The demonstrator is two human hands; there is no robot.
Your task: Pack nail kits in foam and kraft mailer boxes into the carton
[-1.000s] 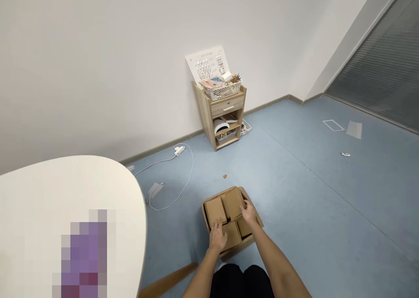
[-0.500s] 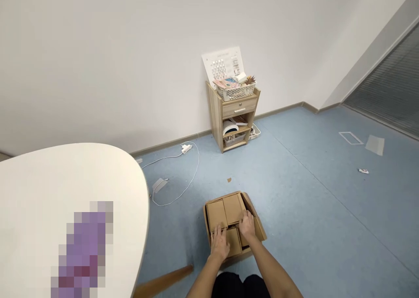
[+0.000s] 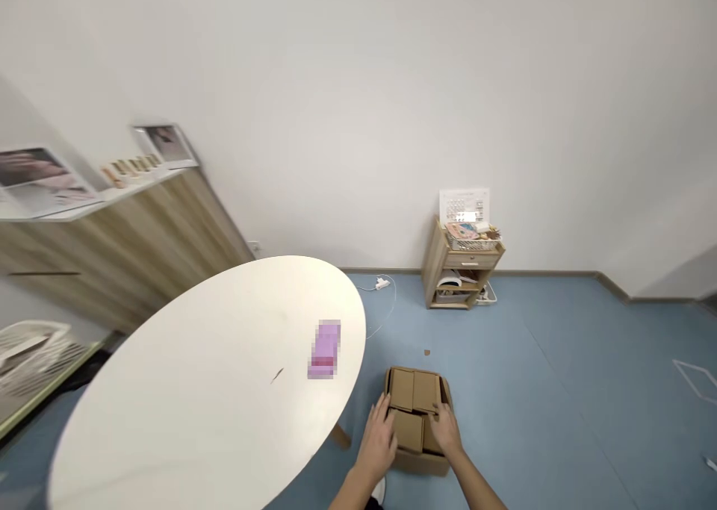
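Observation:
A cardboard carton [image 3: 421,463] stands with its top open on the floor, with several smaller brown boxes [image 3: 407,429] packed inside. My left hand [image 3: 378,437] rests along the carton's left edge, its fingers stretched and slightly apart. My right hand [image 3: 447,429] is over the right side, thumb and fingers bent and apart, touching the packed boxes near their middle gap. Its fingertips partly cover the boxes there. I see neither hand lifting anything.
A white oval table [image 3: 224,390] fills the left, with a blurred-out purple object [image 3: 323,349] on it. A small wooden cabinet [image 3: 437,271] carries a basket [image 3: 476,244] by the wall. A white cable [image 3: 394,305] lies on the floor. A long sideboard [image 3: 140,234] stands far left.
The view has swung left and up, bringing in more table and the sideboard. The carton stays on the floor; my right hand has shifted from near its right edge toward the middle gap.

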